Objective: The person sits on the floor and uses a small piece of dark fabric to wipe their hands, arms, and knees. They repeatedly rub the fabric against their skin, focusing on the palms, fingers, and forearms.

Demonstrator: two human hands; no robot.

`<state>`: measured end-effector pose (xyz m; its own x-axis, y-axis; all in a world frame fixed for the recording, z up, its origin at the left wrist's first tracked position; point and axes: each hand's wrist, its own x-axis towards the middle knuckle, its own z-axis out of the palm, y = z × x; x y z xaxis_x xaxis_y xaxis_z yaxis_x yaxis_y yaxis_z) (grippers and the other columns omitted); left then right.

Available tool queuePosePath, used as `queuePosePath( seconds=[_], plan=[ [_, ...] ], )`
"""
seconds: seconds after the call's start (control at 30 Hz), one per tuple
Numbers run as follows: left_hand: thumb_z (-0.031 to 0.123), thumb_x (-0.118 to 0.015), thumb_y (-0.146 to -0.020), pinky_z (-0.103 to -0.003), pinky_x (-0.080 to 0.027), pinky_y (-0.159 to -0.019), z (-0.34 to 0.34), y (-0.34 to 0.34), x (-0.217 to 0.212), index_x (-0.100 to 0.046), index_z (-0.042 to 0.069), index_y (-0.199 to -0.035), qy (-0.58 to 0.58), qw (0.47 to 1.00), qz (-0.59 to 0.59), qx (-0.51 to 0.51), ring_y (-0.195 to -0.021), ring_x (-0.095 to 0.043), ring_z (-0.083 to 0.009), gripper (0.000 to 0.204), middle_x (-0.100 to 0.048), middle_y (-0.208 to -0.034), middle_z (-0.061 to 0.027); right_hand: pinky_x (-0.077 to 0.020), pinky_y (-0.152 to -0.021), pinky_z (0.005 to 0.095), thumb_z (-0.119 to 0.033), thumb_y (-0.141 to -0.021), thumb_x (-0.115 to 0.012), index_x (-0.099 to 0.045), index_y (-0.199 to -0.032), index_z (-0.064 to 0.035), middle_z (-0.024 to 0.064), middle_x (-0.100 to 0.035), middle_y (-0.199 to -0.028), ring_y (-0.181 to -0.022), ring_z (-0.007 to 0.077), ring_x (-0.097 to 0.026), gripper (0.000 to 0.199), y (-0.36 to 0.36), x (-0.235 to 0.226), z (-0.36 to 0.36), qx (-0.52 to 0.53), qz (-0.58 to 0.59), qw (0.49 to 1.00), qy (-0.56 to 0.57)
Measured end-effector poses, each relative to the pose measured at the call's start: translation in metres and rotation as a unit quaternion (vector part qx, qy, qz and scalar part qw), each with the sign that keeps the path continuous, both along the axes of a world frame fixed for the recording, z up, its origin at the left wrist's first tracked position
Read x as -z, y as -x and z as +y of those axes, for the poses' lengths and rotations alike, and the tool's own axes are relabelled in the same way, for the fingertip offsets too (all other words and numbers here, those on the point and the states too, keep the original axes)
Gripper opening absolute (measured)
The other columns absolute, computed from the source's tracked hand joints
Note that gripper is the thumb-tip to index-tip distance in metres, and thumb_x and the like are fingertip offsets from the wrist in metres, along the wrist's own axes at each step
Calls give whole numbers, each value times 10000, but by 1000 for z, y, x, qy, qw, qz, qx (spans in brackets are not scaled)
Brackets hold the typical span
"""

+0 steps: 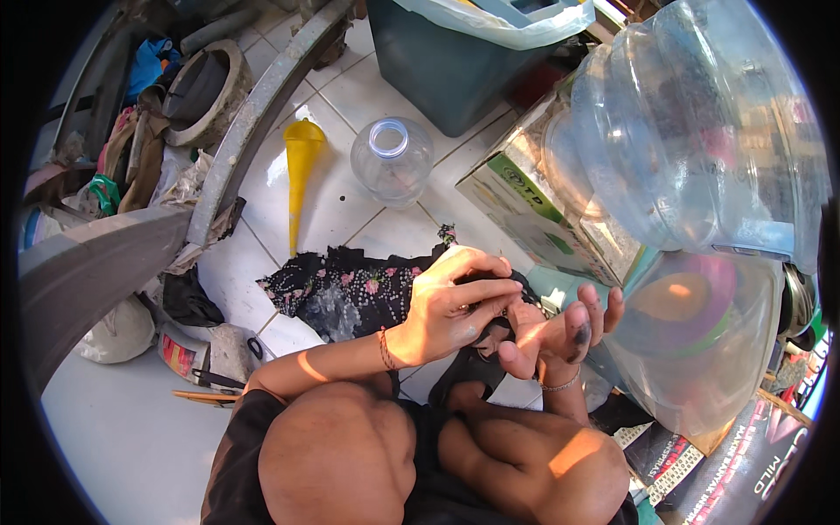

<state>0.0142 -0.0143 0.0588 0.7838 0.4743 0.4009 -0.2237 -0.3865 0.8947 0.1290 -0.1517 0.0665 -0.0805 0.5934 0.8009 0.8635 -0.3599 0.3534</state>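
My left hand (455,306) is in front of my knees, its fingers bent and drawn together, with the tips against the palm side of my right hand. Anything small between those fingertips is hidden. My right hand (560,332) is turned palm up, fingers apart, and a dark smudge marks one finger. Under and beside the left hand lies a black cloth (372,284) with pink flowers and white dots, spread on the tiles. Beyond it a yellow funnel (302,175) lies with its narrow end toward me. A clear plastic bottle (394,171) stands uncapped to its right.
A dark bin (437,66) lined with a white bag stands at the back. To the right are a cardboard box (534,210), a large clear water jug (691,131) and a translucent tub (700,350). A curved metal bar (262,114) and piled clutter edge the left side.
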Motion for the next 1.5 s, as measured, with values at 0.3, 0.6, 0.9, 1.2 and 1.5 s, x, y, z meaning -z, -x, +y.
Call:
queuePosePath(
  seconds=[0.3, 0.6, 0.9, 1.2, 1.5],
  plan=[
    [1, -855, -801, -299, -586, -803, -19, 21, 11, -809, 70, -993, 125, 990, 35, 57, -900, -726, -202, 209, -746, -978, -57, -382, -1159, 543, -221, -708, -959, -188, -1525, -123, 212, -343, -1568, -1385, 374, -465, 1128, -18, -3, 10, -30, 391, 907, -151],
    [-27, -787, -901, -320, -537, -906, -33, -9, 2, -738, 11, -1113, 222, 967, -89, 91, -1044, -656, -187, 221, -693, -1128, -121, -417, -1088, 466, -609, -1034, -492, -160, -1594, -175, 259, -383, -1534, -1333, 341, -479, 782, 33, -4, 32, -247, 808, 474, -248],
    [-28, -871, -772, -321, -585, -757, -7, 10, 4, -783, 77, -1080, 2, 990, -133, 39, -928, -693, -222, 338, -677, -1079, -103, -465, -1069, 406, -418, -1150, -315, -212, -1587, -113, 227, -459, -1482, -1296, 284, -527, 542, 24, -8, 27, -219, 917, 262, -208],
    [0, -840, -799, -327, -557, -687, -2, -7, -15, -792, 72, -1091, -38, 999, -16, -8, -881, -674, -222, 305, -701, -1049, -74, -452, -1029, 379, 11, -1025, -536, -172, -1551, -125, 188, -498, -1454, -1250, 273, -567, 654, 34, 9, 34, -115, 771, 595, -198],
    [57, -853, -815, -352, -556, -727, -5, 22, -12, -774, 60, -1107, -18, 990, -116, 83, -840, -667, -251, 302, -694, -1027, -99, -464, -909, 338, 25, -880, -668, -193, -1522, -73, 98, -597, -1011, -957, 172, -561, 805, 26, 3, 20, -130, 726, 633, -233]
  ],
)
